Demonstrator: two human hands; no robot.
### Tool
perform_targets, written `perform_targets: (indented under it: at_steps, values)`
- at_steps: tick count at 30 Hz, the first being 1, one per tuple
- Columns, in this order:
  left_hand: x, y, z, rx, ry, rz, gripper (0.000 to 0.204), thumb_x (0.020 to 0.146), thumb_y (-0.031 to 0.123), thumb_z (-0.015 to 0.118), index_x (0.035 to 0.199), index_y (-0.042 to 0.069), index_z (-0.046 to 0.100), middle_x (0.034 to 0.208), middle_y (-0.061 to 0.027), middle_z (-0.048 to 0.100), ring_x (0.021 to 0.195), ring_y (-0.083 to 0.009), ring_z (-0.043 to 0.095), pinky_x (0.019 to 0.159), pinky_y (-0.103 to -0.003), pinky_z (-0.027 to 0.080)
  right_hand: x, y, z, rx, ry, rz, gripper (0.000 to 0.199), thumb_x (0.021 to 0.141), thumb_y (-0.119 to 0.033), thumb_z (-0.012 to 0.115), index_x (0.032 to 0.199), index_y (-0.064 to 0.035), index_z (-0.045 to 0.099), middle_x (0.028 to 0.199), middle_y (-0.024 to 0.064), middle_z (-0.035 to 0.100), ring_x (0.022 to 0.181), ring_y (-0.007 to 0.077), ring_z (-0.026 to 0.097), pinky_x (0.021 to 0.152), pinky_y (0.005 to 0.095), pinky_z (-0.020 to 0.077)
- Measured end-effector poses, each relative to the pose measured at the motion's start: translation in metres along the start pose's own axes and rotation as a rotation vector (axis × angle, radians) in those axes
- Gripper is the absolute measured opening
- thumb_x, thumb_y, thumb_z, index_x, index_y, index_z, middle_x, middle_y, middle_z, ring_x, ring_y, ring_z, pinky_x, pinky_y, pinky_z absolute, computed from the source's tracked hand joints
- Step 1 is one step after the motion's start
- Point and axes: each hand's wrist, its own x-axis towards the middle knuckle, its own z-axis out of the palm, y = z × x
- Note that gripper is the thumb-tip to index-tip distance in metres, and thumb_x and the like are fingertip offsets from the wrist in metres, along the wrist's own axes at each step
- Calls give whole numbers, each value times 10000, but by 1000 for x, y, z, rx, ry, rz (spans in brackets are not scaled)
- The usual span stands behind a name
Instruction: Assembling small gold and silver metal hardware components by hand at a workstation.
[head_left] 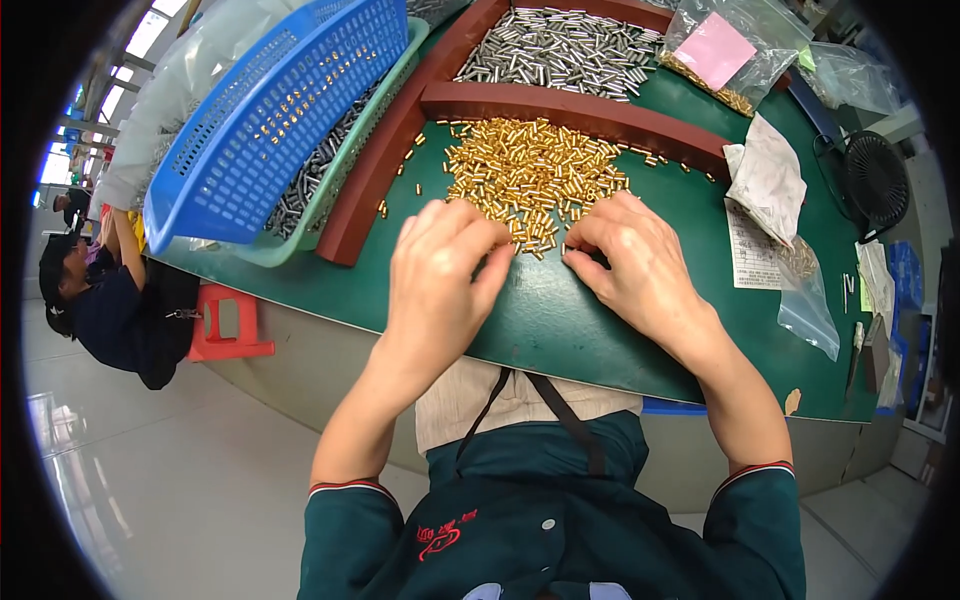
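Observation:
A heap of small gold-coloured metal cylinders (pixel 530 165) lies on the green tabletop (pixel 560 320) before me. My left hand (pixel 445 260) is at the heap's near left edge, thumb and fingertips drawn together in a pinch. Whatever those fingertips hold blends with the gold pieces around them. Opposite it, at the near right edge, my right hand (pixel 635 260) pinches a small metal cylinder (pixel 564 248) between thumb and forefinger. A narrow gap separates the two hands, with a few loose gold cylinders in it.
Dark red bars (pixel 580 112) border the heap behind and on the left. Silver pins (pixel 560 50) are piled beyond. Blue (pixel 290 110) and green baskets (pixel 300 235) stand left. A cloth (pixel 768 175), plastic bag (pixel 810 310) and fan (pixel 875 180) are right. Another person (pixel 110 300) sits far left.

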Motion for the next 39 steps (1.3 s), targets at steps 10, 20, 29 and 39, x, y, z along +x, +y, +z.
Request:
perform_targets:
  at_steps: [10, 20, 29, 39]
  values:
    - [-2, 7, 30, -94, -18, 20, 129, 681, 9, 721, 788, 35, 654, 768, -74, 580, 774, -262, 564, 694, -367, 416, 1, -3, -11, 8, -23, 45, 118, 709, -50, 710, 802, -25, 643, 770, 63, 616, 814, 253, 567, 720, 373, 461]
    - [0, 14, 46, -110, -28, 33, 146, 697, 17, 722, 835, 36, 678, 777, -68, 561, 787, -249, 550, 717, -359, 408, -8, 14, -31, -28, -44, 180, 14, 717, -30, 640, 727, -30, 630, 732, 82, 607, 780, 280, 564, 692, 397, 462]
    - [5, 17, 49, -98, -49, 24, 163, 696, 10, 720, 851, 39, 681, 772, -66, 556, 770, -245, 543, 709, -360, 401, -10, 11, -24, -114, -32, 242, 136, 714, -133, 707, 706, -20, 630, 751, 82, 625, 792, 275, 569, 703, 409, 463]
    - [-4, 24, 48, -154, -57, 26, 180, 689, 18, 734, 859, 42, 677, 780, -57, 569, 760, -240, 540, 688, -356, 379, -10, 7, -19, 29, -115, 111, 101, 700, -111, 682, 731, -34, 625, 766, 80, 617, 810, 279, 569, 718, 405, 474]
